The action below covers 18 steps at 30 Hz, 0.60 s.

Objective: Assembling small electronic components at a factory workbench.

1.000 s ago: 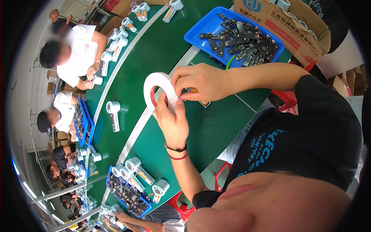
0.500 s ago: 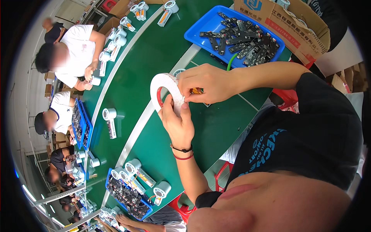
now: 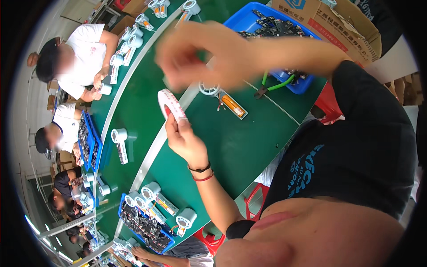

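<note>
My left hand (image 3: 187,143) grips a roll of white tape (image 3: 176,107) with a reddish core, held edge-on above the green table. My right hand (image 3: 213,55) is raised beyond the roll, apart from it and smeared by motion. Its thumb and forefinger curl together in a pinch, with a small pale bit at the tips that I cannot make out. Under that hand lies a handheld fan (image 3: 209,89), light blue-grey and round-headed, its handle open on an orange battery (image 3: 233,105). Green-handled pliers (image 3: 276,86) rest to the right of it.
A blue tray (image 3: 240,18) of black circuit parts and a cardboard box (image 3: 320,26) stand at the top. Another blue tray (image 3: 126,218) with fans beside it lies lower left. A single fan (image 3: 119,141) lies beyond the metal strip. Several people work across the table.
My right hand has left the tape roll, moving up and left. My left hand has shifted slightly left and turned the roll edge-on. The fan and pliers now show more fully.
</note>
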Available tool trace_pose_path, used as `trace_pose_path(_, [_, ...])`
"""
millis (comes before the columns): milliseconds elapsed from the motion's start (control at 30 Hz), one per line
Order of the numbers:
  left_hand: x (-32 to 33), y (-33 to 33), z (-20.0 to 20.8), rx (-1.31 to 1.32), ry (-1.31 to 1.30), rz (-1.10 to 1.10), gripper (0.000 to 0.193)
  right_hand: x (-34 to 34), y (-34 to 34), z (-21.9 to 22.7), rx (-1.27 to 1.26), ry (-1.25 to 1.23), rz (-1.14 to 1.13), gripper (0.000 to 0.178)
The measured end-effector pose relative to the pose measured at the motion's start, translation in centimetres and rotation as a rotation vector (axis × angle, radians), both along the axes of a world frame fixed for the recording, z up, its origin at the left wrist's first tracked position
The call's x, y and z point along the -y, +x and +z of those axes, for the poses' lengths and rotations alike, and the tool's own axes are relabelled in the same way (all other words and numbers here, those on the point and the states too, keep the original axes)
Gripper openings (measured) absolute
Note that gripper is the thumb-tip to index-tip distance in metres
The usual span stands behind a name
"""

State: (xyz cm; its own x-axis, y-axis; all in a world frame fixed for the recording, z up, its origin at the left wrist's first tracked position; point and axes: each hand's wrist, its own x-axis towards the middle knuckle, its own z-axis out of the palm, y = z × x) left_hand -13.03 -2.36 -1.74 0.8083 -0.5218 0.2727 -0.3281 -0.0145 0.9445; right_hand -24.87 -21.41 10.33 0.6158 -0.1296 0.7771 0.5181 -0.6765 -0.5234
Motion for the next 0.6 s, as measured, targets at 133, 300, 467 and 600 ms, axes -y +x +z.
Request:
trace_pose_path(133, [1.7,0.3,-3.2,0.779,0.351,0.101,0.047,17.1,12.8,-5.8,-0.311,0.145,-0.258,0.051])
trace_pose_path(300, [2.0,1.5,-4.5,0.812,0.433,0.043,0.047,20.2,17.6,-7.5,-0.543,0.305,-0.448,0.023])
trace_pose_path(467, [3.2,1.4,-4.1,0.812,0.372,0.039,0.044,26.6,21.8,-12.0,-0.581,-0.083,-0.594,0.025])
trace_pose_path(600, [2.9,1.5,-4.2,0.822,0.362,0.054,0.044,24.9,24.9,-12.8,-0.714,0.082,-0.69,0.029])
